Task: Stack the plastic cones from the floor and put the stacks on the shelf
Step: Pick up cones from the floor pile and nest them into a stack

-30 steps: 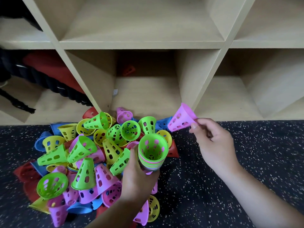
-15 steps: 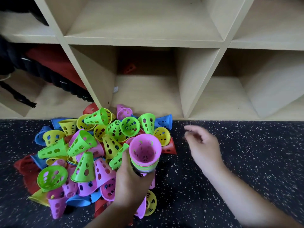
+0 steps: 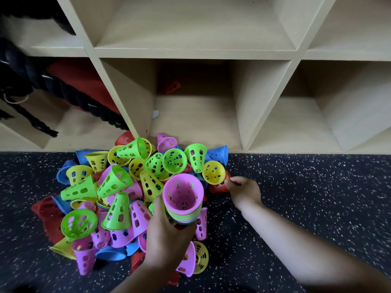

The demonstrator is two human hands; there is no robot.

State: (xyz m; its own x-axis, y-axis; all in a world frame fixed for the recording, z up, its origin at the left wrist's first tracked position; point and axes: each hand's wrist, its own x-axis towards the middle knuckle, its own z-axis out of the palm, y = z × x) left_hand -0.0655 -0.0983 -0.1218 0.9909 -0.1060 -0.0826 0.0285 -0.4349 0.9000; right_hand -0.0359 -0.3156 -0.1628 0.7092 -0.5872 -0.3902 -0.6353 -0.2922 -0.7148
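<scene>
On the speckled dark floor (image 3: 306, 187), just in front of the wooden shelf (image 3: 196, 53), a loose pile of perforated plastic cones (image 3: 118, 187) is lying jumbled, tips pointing every way. A nested stack (image 3: 183, 201) is being gripped around its lower part by the left hand (image 3: 167, 235), fingers wrapped closed, wide mouths up, a pink cone innermost. The right hand (image 3: 243, 190) is being extended to the pile's right edge, fingertips pinched near a red cone (image 3: 219, 188) beneath a yellow one (image 3: 213, 172); whether that cone is already being held cannot be told.

The cones are judged light, thin and springy (the slotted walls probably flex under a squeeze), so each is best taken by its rim or narrow tip, and the stack around its walls, where nesting keeps it together. A hard squeeze could be jamming cones together.

The lower middle compartment is being left nearly free, one red cone (image 3: 172, 87) lying at its back. Thick black rope (image 3: 69, 92) and something red are filling the compartment to the left. The pile itself is crowding the shelf's lower edge.
</scene>
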